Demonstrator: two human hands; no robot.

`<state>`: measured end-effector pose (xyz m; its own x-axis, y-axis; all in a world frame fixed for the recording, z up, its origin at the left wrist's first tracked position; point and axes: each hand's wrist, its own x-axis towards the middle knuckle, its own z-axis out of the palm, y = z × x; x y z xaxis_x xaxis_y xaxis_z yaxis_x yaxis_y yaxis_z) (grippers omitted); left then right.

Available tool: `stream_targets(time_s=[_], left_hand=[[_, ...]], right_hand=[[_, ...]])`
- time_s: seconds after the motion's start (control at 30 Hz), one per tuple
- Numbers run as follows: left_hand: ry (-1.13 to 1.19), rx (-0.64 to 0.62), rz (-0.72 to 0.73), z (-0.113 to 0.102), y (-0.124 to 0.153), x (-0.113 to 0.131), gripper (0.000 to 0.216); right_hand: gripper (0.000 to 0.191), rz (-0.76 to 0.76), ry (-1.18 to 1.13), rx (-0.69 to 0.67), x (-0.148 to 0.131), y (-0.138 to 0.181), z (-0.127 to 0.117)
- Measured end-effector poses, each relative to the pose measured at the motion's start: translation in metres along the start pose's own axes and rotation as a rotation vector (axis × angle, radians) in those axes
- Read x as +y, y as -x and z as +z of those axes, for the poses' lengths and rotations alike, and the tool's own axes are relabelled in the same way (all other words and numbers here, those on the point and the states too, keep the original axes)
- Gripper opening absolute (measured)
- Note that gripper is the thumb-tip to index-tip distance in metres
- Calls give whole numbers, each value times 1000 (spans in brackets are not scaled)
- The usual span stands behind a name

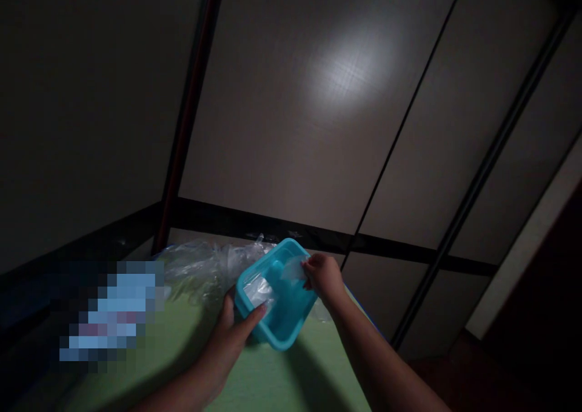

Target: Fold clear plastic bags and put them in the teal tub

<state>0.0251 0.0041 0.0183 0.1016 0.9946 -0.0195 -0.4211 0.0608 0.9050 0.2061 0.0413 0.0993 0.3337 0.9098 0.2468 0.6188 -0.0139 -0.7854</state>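
A turquoise plastic basket (284, 321) is held tilted above the green surface. My left hand (236, 321) grips its near left side, with the thumb over the rim and the other fingers hidden behind the wall. Inside, close to that thumb, lies a clear plastic packet (258, 289). My right hand (322, 275) is closed at the basket's right rim. Between its thumb and fingers it pinches a thin translucent plastic bag (294, 269), which hangs over the basket's inside.
Crumpled clear plastic bags (204, 266) lie behind the basket on the green surface (182, 339). A pixelated blue-and-white item (113, 315) is at the left. Tall wardrobe panels (291, 127) with dark trim rise behind.
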Motion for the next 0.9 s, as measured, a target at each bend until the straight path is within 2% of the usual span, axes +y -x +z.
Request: stream_targets(time_s=[0.23, 0.33, 0.43, 0.6, 0.73, 0.9], left_hand=[[40, -19, -63, 2, 3, 5, 67], [61, -24, -106, 0, 2, 6, 70], [65, -26, -103, 0, 3, 7, 69], [32, -11, -93, 3, 8, 11, 65], [41, -38, -93, 2, 6, 10, 64], [36, -14, -103, 0, 0, 4, 61]], right_hand=[[22, 187, 114, -110, 4, -27, 36], [30, 230, 101, -172, -5, -32, 44], [31, 235, 98, -195, -17, -33, 49], [30, 232, 207, -185, -23, -31, 43], [29, 188, 374, -103, -26, -27, 28], [7, 109, 571, -15, -39, -21, 14]])
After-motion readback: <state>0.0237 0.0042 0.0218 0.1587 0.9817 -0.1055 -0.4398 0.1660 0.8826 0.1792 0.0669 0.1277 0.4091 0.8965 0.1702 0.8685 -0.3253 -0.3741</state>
